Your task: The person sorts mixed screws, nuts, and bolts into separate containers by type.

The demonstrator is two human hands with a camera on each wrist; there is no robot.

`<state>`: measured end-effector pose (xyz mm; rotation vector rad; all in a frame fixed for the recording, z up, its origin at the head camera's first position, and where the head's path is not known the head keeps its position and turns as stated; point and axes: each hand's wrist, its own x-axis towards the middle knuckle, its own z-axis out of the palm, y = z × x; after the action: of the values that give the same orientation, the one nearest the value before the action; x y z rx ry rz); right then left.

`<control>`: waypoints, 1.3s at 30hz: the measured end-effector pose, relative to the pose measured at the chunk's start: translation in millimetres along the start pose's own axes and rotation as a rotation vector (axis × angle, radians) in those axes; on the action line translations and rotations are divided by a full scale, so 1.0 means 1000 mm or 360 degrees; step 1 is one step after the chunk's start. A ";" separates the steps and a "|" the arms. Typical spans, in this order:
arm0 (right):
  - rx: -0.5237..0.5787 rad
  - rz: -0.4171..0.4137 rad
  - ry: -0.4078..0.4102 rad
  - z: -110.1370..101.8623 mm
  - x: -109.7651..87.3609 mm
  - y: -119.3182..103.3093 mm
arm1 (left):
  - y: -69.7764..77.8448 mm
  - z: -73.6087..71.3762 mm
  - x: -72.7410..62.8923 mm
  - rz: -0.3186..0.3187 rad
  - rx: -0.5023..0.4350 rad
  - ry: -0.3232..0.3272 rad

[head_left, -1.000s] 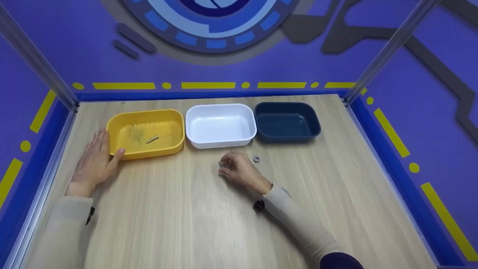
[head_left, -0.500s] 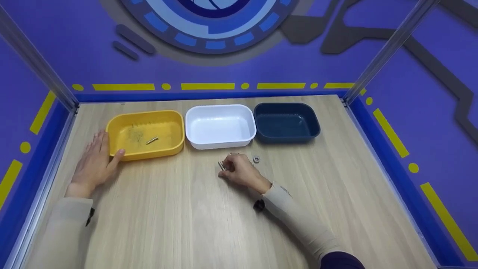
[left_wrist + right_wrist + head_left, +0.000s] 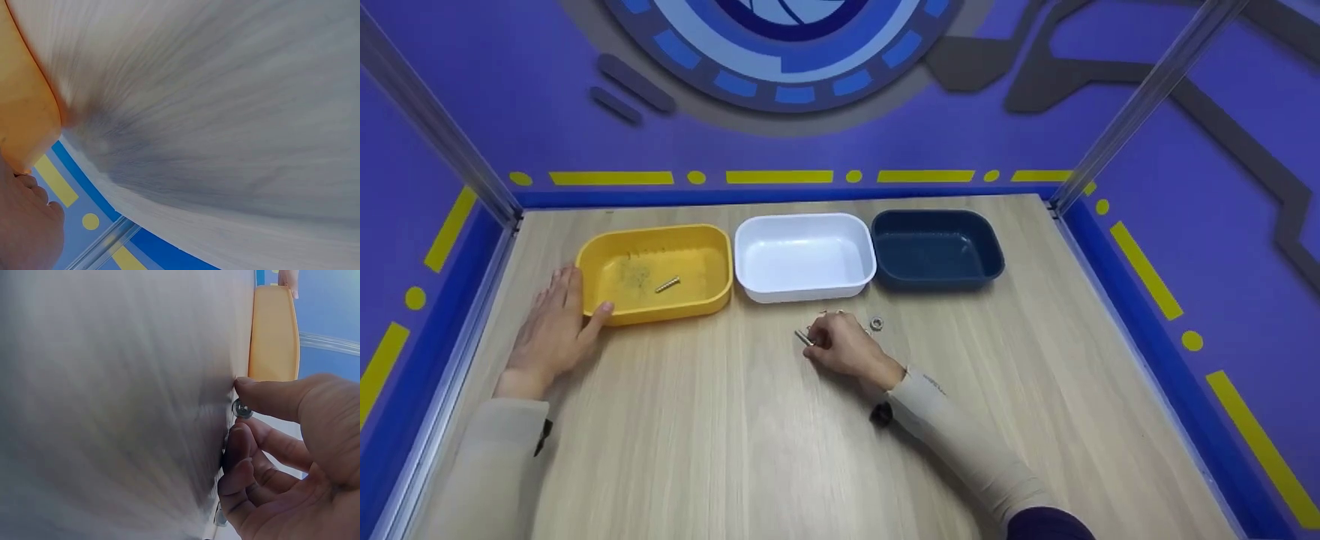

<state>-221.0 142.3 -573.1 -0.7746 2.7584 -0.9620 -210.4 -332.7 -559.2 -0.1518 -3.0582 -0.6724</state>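
My left hand (image 3: 547,330) lies with straight fingers along the left side of the yellow bin (image 3: 712,304), its thumb at the front rim. Inside that bin is a brass-coloured screw (image 3: 667,285). In front of the white bin (image 3: 806,294), my right hand (image 3: 847,345) pinches a silver screw (image 3: 804,338) between thumb and fingers, low over the table. The right wrist view shows the round recessed head of this screw (image 3: 242,409) beside the thumb. A metal nut (image 3: 876,323) lies just behind the right hand. Other small metal pieces (image 3: 840,312) are partly hidden by its fingers.
A dark blue bin (image 3: 937,281) stands at the right end of the row, against the white one. Purple panels (image 3: 780,150) wall in the wooden table (image 3: 682,435) at the back and sides, with metal posts at the corners.
The screw in my right fingers has turned and now sticks out further to the left. My left hand has stayed against the yellow bin.
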 end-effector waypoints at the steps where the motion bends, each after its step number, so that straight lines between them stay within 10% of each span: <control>1: 0.0002 -0.0010 -0.0003 0.000 0.000 0.000 | 0.000 0.000 0.000 0.0001 -0.0002 0.0001; 39: 0.0008 -0.0069 0.0011 -0.011 0.007 -0.016 | 0.000 0.000 -0.001 0.0011 -0.0027 0.0004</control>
<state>-222.7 134.3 -554.8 -0.8351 2.7545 -0.9808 -209.5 -333.2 -559.0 -0.1614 -3.0489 -0.6975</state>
